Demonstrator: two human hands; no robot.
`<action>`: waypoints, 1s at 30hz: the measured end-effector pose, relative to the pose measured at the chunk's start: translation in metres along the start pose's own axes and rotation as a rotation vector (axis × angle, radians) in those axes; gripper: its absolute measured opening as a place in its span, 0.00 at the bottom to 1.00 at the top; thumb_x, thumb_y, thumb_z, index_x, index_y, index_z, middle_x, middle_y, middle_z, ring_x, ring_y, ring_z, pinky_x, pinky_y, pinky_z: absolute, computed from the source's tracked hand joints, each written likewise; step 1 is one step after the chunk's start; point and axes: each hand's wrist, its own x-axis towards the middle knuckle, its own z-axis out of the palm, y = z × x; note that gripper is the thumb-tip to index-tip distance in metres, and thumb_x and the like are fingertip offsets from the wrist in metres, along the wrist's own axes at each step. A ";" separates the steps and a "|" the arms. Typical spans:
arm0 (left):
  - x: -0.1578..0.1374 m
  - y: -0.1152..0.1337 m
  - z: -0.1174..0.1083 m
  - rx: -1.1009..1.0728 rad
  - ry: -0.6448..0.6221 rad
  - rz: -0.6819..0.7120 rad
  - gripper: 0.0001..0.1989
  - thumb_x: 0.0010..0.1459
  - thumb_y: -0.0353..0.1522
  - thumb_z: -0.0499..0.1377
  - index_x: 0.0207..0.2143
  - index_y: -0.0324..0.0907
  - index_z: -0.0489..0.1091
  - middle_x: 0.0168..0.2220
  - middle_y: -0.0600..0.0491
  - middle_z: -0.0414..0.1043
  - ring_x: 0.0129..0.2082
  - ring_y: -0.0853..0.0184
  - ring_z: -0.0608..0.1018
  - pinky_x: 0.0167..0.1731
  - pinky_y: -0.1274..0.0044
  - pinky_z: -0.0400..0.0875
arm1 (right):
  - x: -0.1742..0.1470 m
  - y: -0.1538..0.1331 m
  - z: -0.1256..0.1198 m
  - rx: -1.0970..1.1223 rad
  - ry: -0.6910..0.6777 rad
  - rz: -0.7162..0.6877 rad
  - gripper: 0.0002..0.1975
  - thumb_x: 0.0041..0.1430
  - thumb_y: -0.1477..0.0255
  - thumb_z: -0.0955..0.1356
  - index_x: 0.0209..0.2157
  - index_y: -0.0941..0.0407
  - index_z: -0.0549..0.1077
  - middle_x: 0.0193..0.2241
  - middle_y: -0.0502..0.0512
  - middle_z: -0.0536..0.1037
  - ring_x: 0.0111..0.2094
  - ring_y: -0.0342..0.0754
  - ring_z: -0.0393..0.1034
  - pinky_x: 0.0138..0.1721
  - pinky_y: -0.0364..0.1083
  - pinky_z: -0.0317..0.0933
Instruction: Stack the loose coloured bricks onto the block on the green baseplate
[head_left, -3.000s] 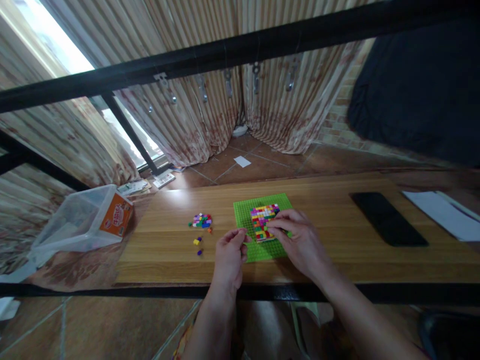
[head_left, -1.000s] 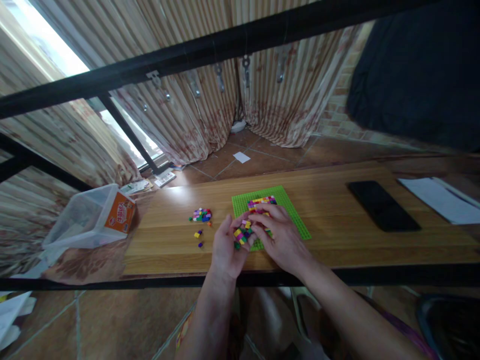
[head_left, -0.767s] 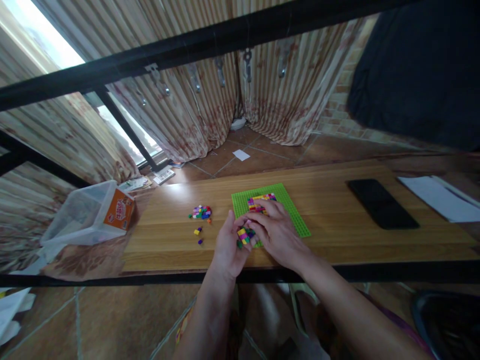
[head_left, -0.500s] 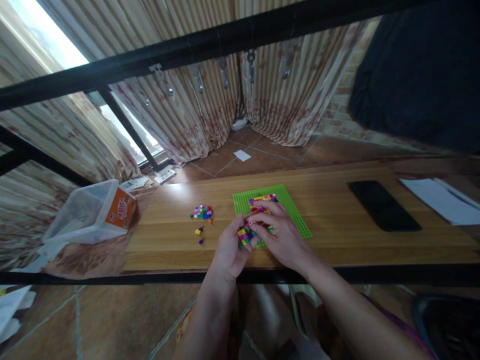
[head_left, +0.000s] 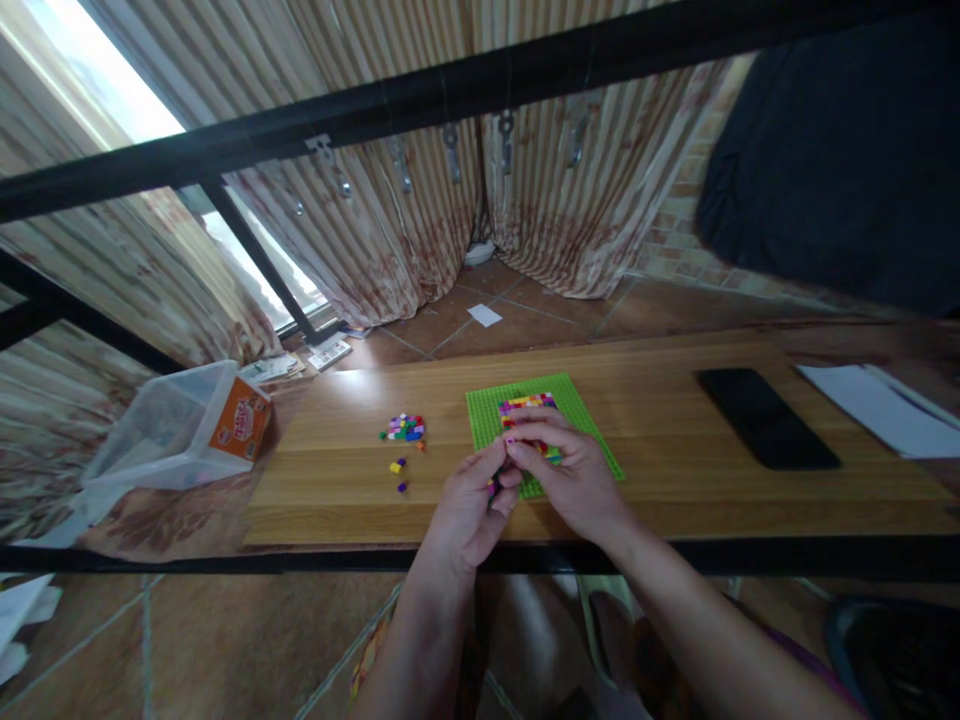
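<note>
My left hand (head_left: 466, 505) is curled around several small toy bricks (head_left: 492, 487), mostly hidden by the fingers. Its thumb and fingertip meet the fingertips of my right hand (head_left: 576, 478) at a tiny pink brick (head_left: 511, 440). My right hand is closed in a pinch at that brick; which hand bears it I cannot tell. Both hands hover over the lower left of a green studded baseplate (head_left: 589, 425). A block of multicoloured bricks (head_left: 526, 402) is set on the plate, partly covered by my right hand.
Left of the plate lies a pile of loose bricks (head_left: 405, 428), with a yellow brick (head_left: 395, 467) and a purple brick (head_left: 402, 487) nearer me. A black phone (head_left: 765, 418) and white paper (head_left: 870, 405) are at right. A clear plastic box (head_left: 161, 425) stands at left. A black bar (head_left: 337, 110) crosses above.
My left fingers have closed over the bricks in the palm, which showed openly before. Its thumb has come up to meet the right fingertips, and my right hand has shifted slightly.
</note>
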 end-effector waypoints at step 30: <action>0.012 -0.004 -0.011 0.180 0.252 0.118 0.12 0.40 0.28 0.68 0.31 0.33 0.75 0.24 0.52 0.71 0.20 0.79 0.64 0.16 0.86 0.50 | 0.000 0.016 -0.016 -0.624 -0.107 -0.119 0.12 0.60 0.78 0.64 0.35 0.55 0.79 0.36 0.57 0.78 0.38 0.49 0.73 0.41 0.47 0.66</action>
